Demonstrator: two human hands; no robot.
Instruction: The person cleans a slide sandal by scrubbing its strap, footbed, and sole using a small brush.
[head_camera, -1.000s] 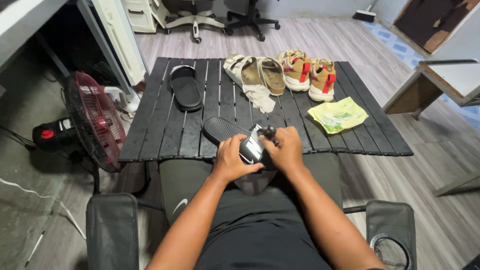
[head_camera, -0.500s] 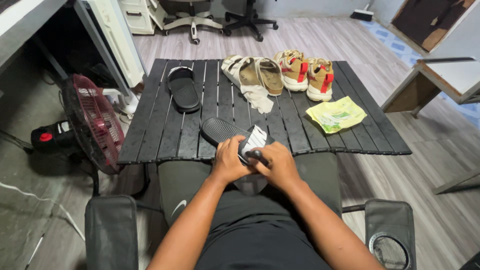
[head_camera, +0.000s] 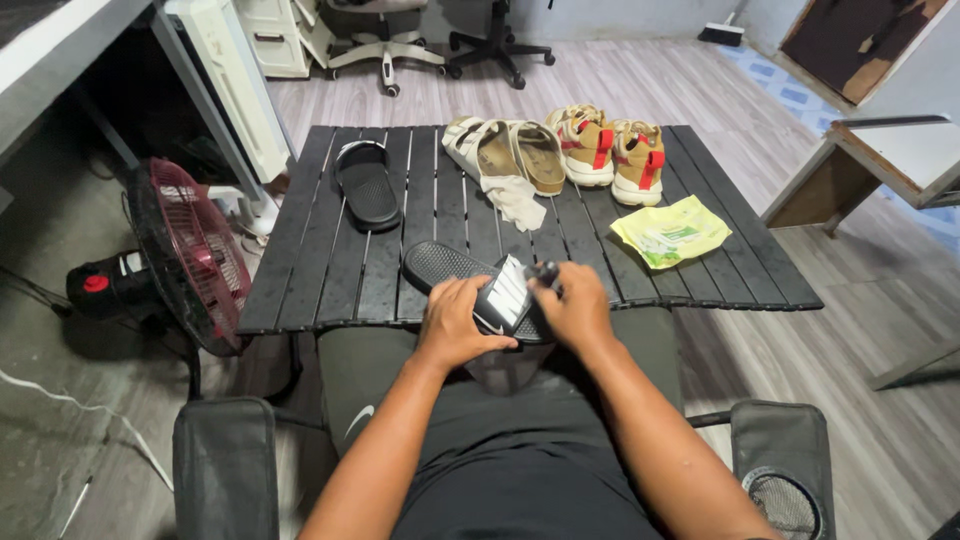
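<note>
While left hand (head_camera: 455, 320) clamps the black slide (head_camera: 470, 280) steady at the table (head_camera: 330, 270) near edge, right hand (head_camera: 572, 305) closes around a small dark tool (head_camera: 545, 272) against its strap.

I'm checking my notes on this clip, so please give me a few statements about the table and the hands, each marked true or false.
1. The left hand steadies a black slide sandal at the near edge of the slatted table. True.
2. The right hand is empty. False: it grips a small dark tool against the sandal's strap; what tool it is cannot be told.
3. The second black slide lies on the floor. False: it lies on the table, far left.
4. A yellow-green packet lies on the table's right side. True.
5. The tan and red shoes stand beside the beige sandals. True.
</note>
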